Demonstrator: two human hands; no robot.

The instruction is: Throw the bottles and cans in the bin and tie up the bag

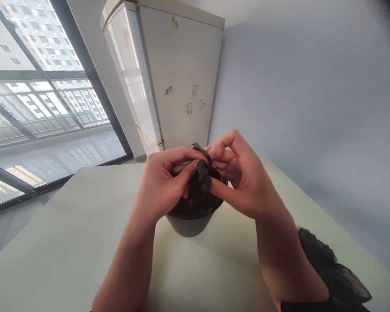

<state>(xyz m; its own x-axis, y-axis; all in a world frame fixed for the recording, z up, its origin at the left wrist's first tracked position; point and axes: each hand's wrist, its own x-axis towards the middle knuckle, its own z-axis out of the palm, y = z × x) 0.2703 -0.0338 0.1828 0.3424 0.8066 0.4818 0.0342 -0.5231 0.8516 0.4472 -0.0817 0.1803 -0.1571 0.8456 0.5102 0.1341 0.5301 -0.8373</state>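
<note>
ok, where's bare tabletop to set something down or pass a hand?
Widest: table left of the left forearm, toward the window. Smaller: between the forearms, near side of the bucket; strip between right forearm and wall, beyond the black bag. Crowded: bucket top, where left hand and right hand work black plastic; near right, bag beside forearm.

A pale green, smooth-looking surface is spreading across the lower part of the view, its far left corner looking cut at an angle. Near its middle, a dark bin is standing upright, its round body narrowing toward the base. Well apart from it, at the right, a crumpled heap of thin black plastic is lying near the surface's right edge, its far end looking slightly see-through.
</note>
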